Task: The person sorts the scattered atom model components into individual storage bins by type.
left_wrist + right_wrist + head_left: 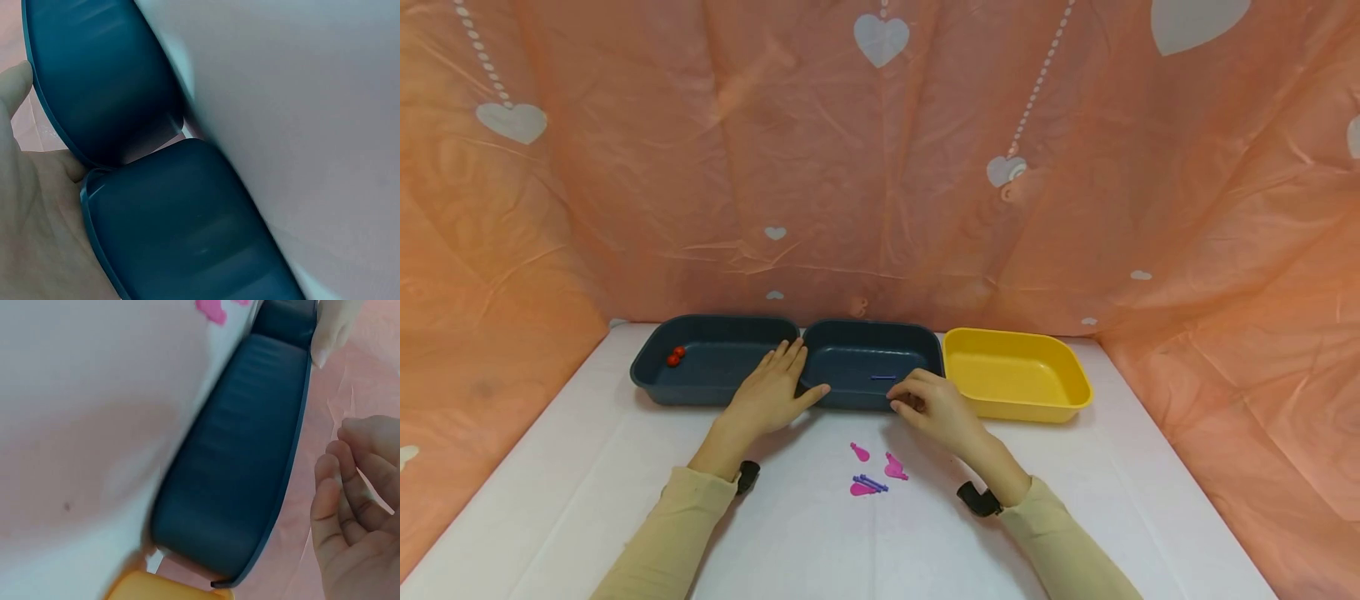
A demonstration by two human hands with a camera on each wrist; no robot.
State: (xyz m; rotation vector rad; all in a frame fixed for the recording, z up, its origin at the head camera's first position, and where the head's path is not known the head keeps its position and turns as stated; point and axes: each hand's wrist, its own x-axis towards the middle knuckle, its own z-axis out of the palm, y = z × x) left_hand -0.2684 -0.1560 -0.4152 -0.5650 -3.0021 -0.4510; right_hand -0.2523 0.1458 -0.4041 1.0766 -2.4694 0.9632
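Observation:
In the head view my left hand lies with straight fingers over the adjoining rims of the left dark blue tray and the middle dark blue tray. Its thumb reaches along the middle tray's near rim. My right hand is above that tray's near right corner, fingers loosely bent. The right wrist view shows nothing between its fingertips. Inside the middle tray lies a small purple rod. Nearer on the table are more purple rods and several pink bulb-shaped pieces.
A yellow tray stands at the right end of the row. Two small red pieces lie in the left tray. Behind the trays hangs an orange-pink curtain with hearts. White cloth covers the table.

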